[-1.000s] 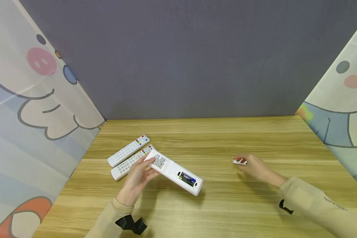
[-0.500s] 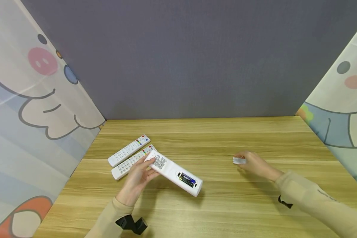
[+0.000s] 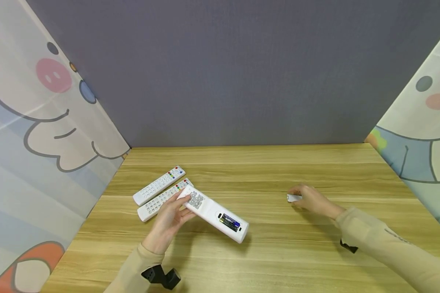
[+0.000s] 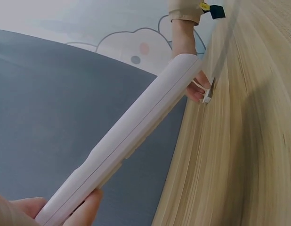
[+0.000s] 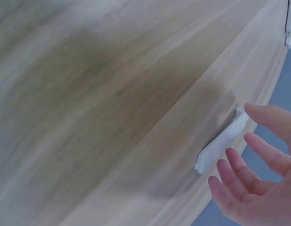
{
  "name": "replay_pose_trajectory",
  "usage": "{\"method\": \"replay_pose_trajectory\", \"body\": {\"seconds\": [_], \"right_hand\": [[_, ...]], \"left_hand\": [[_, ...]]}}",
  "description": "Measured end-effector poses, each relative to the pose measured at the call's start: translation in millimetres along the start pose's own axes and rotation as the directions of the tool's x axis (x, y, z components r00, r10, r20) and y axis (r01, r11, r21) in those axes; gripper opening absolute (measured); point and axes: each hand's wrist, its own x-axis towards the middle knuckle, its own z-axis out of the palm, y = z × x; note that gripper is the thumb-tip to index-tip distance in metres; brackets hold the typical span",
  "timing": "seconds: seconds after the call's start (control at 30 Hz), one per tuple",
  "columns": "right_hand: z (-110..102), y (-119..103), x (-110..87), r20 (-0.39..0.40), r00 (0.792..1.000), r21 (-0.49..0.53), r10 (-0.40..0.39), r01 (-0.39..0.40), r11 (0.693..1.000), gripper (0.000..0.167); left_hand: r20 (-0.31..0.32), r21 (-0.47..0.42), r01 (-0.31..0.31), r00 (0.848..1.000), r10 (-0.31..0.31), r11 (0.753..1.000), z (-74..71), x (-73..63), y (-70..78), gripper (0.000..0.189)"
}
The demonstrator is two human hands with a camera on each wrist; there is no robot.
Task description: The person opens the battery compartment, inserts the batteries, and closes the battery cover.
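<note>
My left hand (image 3: 168,221) grips a white remote control (image 3: 210,211) by one end, thumb on its back, tilted above the table. Its back faces up, with a printed code label near my thumb and two batteries (image 3: 229,222) in the uncovered battery compartment at the far end. In the left wrist view the remote (image 4: 122,136) appears edge-on. On the right, my right hand (image 3: 311,201) is beside a small white battery cover (image 5: 221,143) lying on the table. Its fingers are spread and loosely bent, with the thumb tip at one end of the cover; whether it touches is unclear.
Two more white remotes, an upper one (image 3: 159,186) and a lower one (image 3: 157,205), lie button side up at the left; my left hand partly overlaps the lower. The wooden table (image 3: 264,260) meets a grey panel (image 3: 242,81) behind and printed curtains (image 3: 29,162) at the sides.
The battery cover, earlier tilted in my right fingers, now lies flat on the table. My right forearm has shifted slightly left. The left hand and its remote have barely moved.
</note>
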Motion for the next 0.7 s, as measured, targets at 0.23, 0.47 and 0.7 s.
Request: {"method": "replay_pose_trajectory", "body": {"seconds": [0.23,0.47,0.7], "right_hand": [[2.4,5.5,2.7,0.008,1.000,-0.003,-0.014,0.014,1.000,0.034],[3.7,9.4,4.0,0.014,1.000,-0.007,-0.017,0.017,1.000,0.033],[4.3,10.6,4.6,-0.003,1.000,-0.013,-0.022,0.022,1.000,0.029]], "left_hand": [[-0.003,-0.017,0.002,1.000,-0.002,1.000,0.0,-0.4,0.0,0.049],[-0.004,-0.005,0.000,1.000,0.000,1.000,-0.4,-1.3,0.4,0.051],[-0.001,-0.017,0.005,1.000,-0.005,1.000,-0.2,-1.0,0.5,0.051]]}}
